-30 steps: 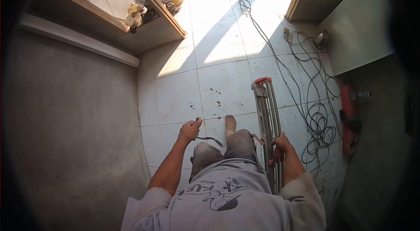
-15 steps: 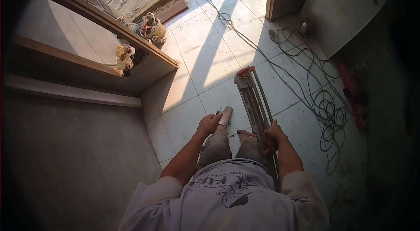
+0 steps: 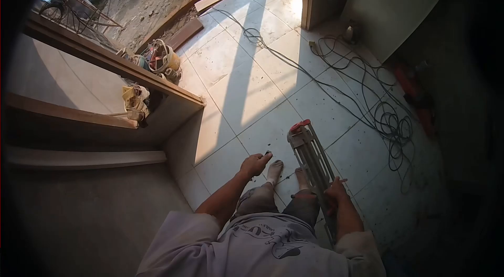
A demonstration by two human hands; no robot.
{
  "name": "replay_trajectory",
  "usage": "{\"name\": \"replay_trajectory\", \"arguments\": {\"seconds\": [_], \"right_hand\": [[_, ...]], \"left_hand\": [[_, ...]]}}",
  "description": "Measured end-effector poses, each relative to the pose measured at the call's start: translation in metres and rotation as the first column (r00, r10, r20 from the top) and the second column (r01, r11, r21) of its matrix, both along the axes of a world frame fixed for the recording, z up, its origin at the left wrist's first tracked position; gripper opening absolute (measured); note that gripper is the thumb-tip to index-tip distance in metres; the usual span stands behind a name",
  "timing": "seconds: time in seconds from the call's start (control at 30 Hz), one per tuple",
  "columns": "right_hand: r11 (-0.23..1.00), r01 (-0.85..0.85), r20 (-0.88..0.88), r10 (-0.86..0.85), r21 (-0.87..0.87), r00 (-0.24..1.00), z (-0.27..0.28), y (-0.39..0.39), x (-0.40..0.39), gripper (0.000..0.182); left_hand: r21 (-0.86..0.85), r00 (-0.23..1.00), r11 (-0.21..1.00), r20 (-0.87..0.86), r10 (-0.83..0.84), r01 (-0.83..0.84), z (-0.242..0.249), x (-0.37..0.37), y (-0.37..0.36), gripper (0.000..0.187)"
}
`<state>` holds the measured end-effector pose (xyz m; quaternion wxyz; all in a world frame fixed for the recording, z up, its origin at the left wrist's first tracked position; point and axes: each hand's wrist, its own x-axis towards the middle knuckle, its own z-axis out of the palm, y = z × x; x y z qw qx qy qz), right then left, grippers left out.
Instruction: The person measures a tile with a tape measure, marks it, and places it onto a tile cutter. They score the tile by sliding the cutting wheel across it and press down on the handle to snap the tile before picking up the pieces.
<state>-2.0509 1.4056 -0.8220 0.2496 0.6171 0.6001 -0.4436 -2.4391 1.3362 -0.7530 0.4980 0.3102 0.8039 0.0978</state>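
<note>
My right hand [image 3: 336, 192] is closed around the side of a long metal manual tile cutter [image 3: 310, 157], carried along my right leg. The cutter has twin rails and a red end piece. A thin pale stick, cigarette-like, juts from the fingers of that hand. My left hand [image 3: 255, 164] reaches out ahead of my left leg, closed with the thumb forward. Between its thumb and fingers a small dark object [image 3: 268, 153] pokes out, too small to identify.
Tangled cables [image 3: 391, 125] lie on the tiled floor [image 3: 252, 104] to the right, near a red power tool [image 3: 415, 96]. A bucket of tools [image 3: 164, 56] stands by the wooden frame [image 3: 115, 54] at left. A pale door panel [image 3: 396, 1] is at upper right.
The tile cutter's red end has come lower in view and closer to me. My left hand now sits clear of my foot, and the pale stick at my right hand has come into sight.
</note>
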Motion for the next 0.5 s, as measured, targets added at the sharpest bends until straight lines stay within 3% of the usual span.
{"name": "replay_trajectory", "arguments": {"seconds": [0.07,0.17,0.27,0.33,0.37,0.43,0.5], "right_hand": [[0.998,0.041,0.062,-0.044,0.054,0.997,-0.025,-0.011,-0.008,0.077],[0.997,0.07,0.127,-0.074,0.031,0.989,-0.005,-0.03,-0.034,0.079],[0.991,0.119,0.145,-0.126,0.056,0.981,-0.007,-0.046,-0.046,0.063],[0.984,0.166,0.174,-0.176,0.068,0.969,-0.026,-0.061,-0.045,0.057],[0.982,0.187,0.181,-0.191,0.042,0.965,-0.048,-0.068,-0.039,0.056],[0.968,0.247,0.196,-0.252,0.05,0.948,-0.075,-0.076,-0.031,0.058],[0.938,0.345,0.182,-0.344,0.026,0.921,-0.101,-0.081,-0.021,0.059]], "left_hand": [[-0.029,0.999,1.0,0.046,0.006,-0.005,-0.017,-0.02,-0.007,0.068],[-0.132,0.998,0.991,0.057,-0.02,0.027,-0.063,-0.052,-0.04,0.068],[-0.206,0.999,0.978,0.029,-0.015,0.02,-0.089,-0.072,-0.054,0.065],[-0.195,0.988,0.979,0.127,0.09,-0.064,-0.088,-0.066,-0.044,0.06],[-0.238,0.944,0.954,0.229,0.237,-0.181,-0.091,-0.056,-0.035,0.055],[-0.27,0.912,0.945,0.311,0.266,-0.183,-0.117,-0.036,-0.024,0.055],[-0.306,0.926,0.948,0.326,0.193,-0.09,-0.138,-0.004,-0.014,0.055]]}}
